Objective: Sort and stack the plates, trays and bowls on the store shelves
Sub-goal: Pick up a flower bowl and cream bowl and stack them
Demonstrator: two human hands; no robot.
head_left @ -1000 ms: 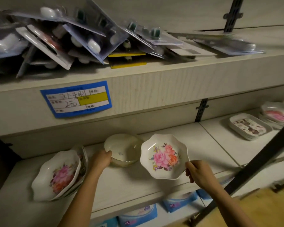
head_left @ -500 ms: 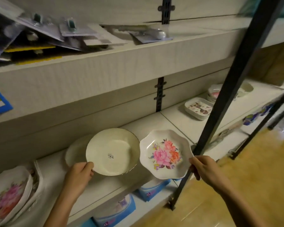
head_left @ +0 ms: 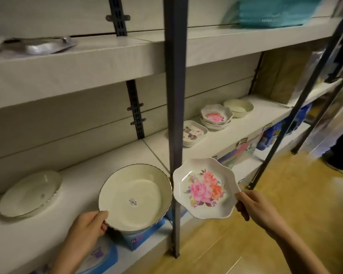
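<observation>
Handling: both pieces look rigid and glossy, so probably slick under the fingers. The floral dish (head_left: 205, 187) reads as light, melamine-like; I judge it would survive a knock. The cream bowl (head_left: 135, 196) looks heavier and may chip, though I cannot tell the material. Best hold for each is the rim, thumb on top and fingers beneath, which leaves the base free to nest into a stack.

Left hand (head_left: 87, 226) grips the cream bowl at its near rim, thumb over the edge; the fingers below are hidden. Right hand (head_left: 255, 206) pinches the floral dish at its right edge.

Position: both are held up, tilted toward me, at the front lip of the middle shelf (head_left: 83, 178) — the bowl to the left of the dark post (head_left: 174, 115), the dish to its right.

Looks: the bowl is round, deep and plain cream, with a thin dark scalloped rim and a small barcode sticker inside. The dish is white with a wavy edge and pink and orange roses in the centre.

Likely homes — the floral stack (head_left: 216, 116) and a cream bowl (head_left: 239, 107) further right along the shelf.
</observation>
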